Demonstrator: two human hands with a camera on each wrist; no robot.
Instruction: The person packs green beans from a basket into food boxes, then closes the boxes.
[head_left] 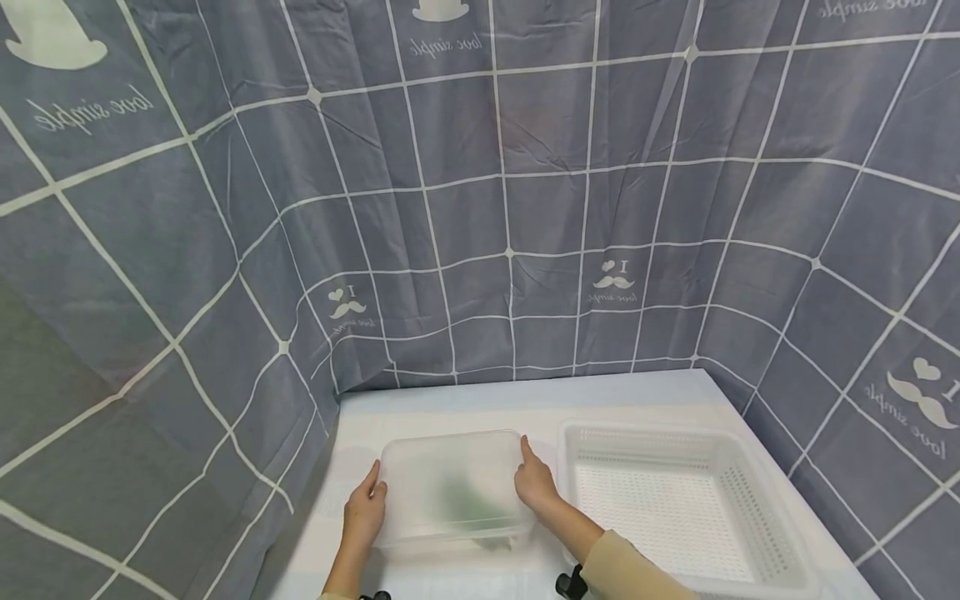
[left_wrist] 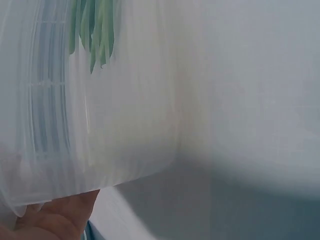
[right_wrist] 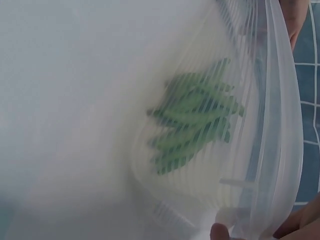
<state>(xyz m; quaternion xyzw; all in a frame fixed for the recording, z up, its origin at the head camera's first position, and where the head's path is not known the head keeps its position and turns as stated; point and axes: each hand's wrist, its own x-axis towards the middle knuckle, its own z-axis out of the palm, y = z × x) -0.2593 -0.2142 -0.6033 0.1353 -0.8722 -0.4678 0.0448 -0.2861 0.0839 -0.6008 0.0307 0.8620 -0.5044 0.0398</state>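
Note:
A translucent plastic storage box [head_left: 420,479] with a pale, frosted lid is over the left part of the white table, between my two hands. Long green pod-like vegetables [right_wrist: 192,117] show blurred through its ribbed wall; their exact kind is hard to make out. My left hand [head_left: 364,510] grips the box's left edge, fingers [left_wrist: 60,215] under the rim. On the opposite side, my right hand [head_left: 536,479] holds the right edge, thumb and fingers at the rim. Whether the box's base touches the table is unclear.
Just right of the box, a white perforated plastic basket [head_left: 663,512] stands on the white table [head_left: 525,400]. Grey curtains [head_left: 547,208] with white grid lines hang around the back and both sides, close to the table's edges.

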